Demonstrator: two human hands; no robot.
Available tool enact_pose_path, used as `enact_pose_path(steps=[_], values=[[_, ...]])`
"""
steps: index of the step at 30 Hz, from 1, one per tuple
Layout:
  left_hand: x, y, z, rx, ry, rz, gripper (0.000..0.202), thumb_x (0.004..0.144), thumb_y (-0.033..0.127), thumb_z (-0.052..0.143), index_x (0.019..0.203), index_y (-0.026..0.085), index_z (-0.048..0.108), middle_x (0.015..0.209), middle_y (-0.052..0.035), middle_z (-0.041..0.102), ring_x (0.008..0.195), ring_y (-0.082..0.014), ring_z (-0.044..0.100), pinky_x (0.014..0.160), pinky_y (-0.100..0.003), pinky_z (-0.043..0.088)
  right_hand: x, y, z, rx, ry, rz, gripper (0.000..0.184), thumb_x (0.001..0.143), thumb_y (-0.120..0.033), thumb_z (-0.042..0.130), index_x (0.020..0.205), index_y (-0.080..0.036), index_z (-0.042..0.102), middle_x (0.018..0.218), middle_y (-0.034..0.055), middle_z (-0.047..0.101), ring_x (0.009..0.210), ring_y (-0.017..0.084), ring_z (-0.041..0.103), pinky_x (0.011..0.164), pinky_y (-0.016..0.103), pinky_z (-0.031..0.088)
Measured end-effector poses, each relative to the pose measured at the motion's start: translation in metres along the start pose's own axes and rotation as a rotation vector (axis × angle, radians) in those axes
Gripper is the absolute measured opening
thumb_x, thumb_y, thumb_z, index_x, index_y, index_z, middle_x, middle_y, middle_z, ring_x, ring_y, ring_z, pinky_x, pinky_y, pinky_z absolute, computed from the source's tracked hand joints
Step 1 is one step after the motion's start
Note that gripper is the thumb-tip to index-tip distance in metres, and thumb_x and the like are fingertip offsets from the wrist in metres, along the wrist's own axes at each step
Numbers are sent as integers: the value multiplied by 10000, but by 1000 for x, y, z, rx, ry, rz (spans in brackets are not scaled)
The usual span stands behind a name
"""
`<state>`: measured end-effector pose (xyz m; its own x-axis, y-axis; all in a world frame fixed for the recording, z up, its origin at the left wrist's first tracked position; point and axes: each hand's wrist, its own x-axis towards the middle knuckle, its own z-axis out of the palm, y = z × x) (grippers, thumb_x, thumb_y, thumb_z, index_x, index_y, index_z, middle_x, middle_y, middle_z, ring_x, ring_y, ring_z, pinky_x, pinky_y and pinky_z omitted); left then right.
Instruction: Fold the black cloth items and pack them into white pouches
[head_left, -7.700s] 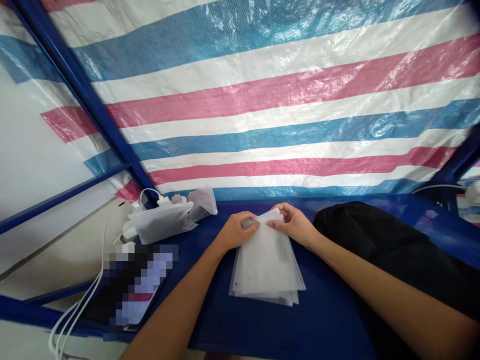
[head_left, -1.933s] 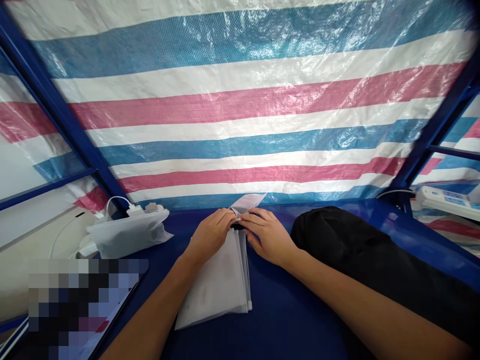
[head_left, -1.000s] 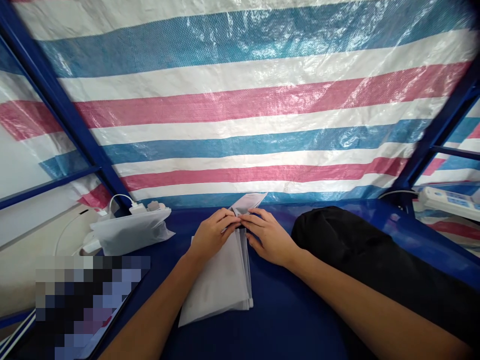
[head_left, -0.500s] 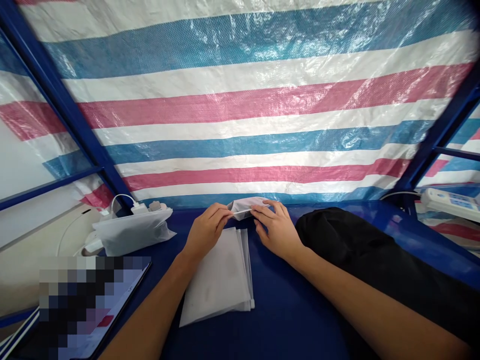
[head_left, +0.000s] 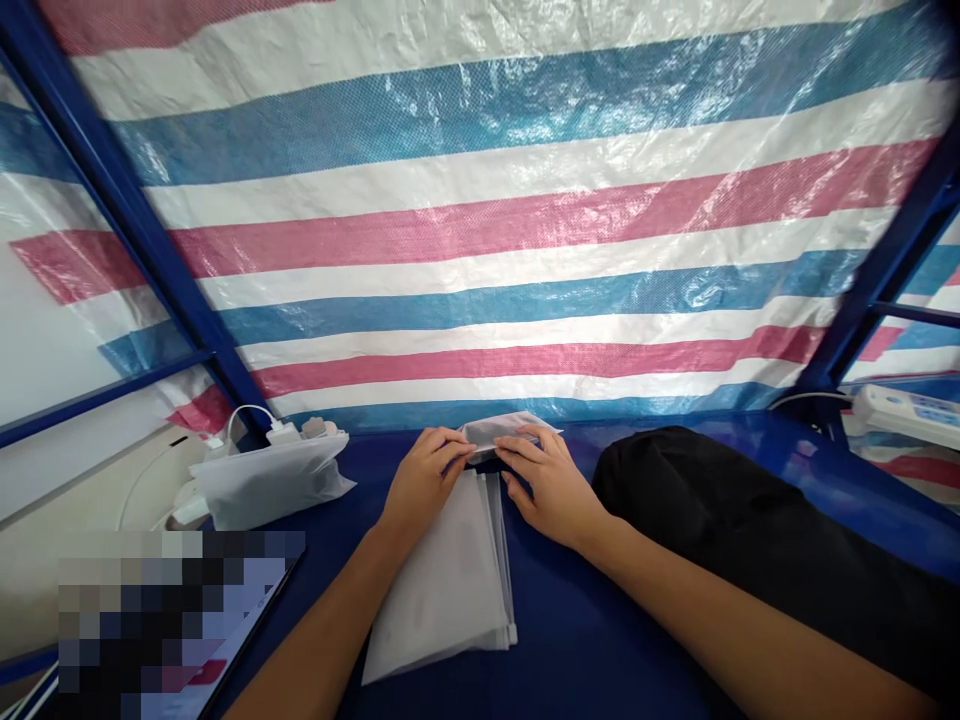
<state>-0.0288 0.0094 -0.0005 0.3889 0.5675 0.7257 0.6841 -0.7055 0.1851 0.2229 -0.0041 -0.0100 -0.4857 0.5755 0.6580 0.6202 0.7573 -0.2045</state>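
Note:
A small frosted plastic bag (head_left: 486,430) is at the back of the blue surface, against the striped sheet. My left hand (head_left: 421,485) pinches its left near edge between thumb and fingers. On the right side, my right hand (head_left: 553,490) holds the near edge, fingers bent over the top and thumb lower down. Just below both hands lies a stack of flat frosted zip bags (head_left: 446,590), a white slider showing at its lower right corner. My left forearm covers part of the stack's left side.
At left, another frosted bag (head_left: 277,485) stands by white chargers and cables (head_left: 281,432). A partly pixelated screen (head_left: 240,625) is at lower left. Black cloth (head_left: 697,500) covers the right side. Beyond it is a white power strip-like device (head_left: 911,412). Blue posts (head_left: 150,250) frame the striped sheet (head_left: 525,230).
The view has tilted slightly upward, so everything sits lower in the picture. The held bag's near edge looks lower and flatter, with both hands still on it.

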Motion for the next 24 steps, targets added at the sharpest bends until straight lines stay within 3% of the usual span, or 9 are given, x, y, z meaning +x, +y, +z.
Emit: enact_pose_path(steps=[7, 14, 18, 24], values=[[0, -13, -10, 38, 54, -132, 194, 1093, 296, 625, 1102, 271, 816, 1111, -51, 763, 1080, -243, 690, 972, -405, 572, 2, 12, -6, -102, 64, 80, 347, 1055, -219, 603, 1356, -245, 773, 1456, 60, 742, 1408, 389, 531, 1240, 666, 375], [-4, -25, -14, 65, 69, -335, 220, 1091, 296, 573, 1107, 257, 789, 1177, -57, 744, 1122, -248, 695, 1004, -406, 565, 2, 21, -7, -133, 90, 180, 355, 1037, -230, 627, 1356, -276, 775, 1436, 71, 747, 1380, 411, 531, 1184, 670, 425], [-6, -26, -8, -2, 47, -436, 226, 1085, 323, 553, 1121, 233, 757, 1212, -75, 723, 1052, -237, 708, 873, -365, 589, 1, 20, -5, -73, 72, 170, 351, 1041, -231, 620, 1360, -250, 765, 1429, 94, 735, 1347, 386, 554, 1158, 629, 488], [-6, -26, -4, -44, 28, -471, 286, 1069, 422, 591, 1211, 265, 784, 1272, -74, 709, 1081, -247, 716, 875, -368, 594, 1, 18, -2, 38, 28, 138, 398, 1039, -215, 611, 1421, -226, 721, 1469, 117, 695, 1338, 359, 586, 1143, 611, 543]])
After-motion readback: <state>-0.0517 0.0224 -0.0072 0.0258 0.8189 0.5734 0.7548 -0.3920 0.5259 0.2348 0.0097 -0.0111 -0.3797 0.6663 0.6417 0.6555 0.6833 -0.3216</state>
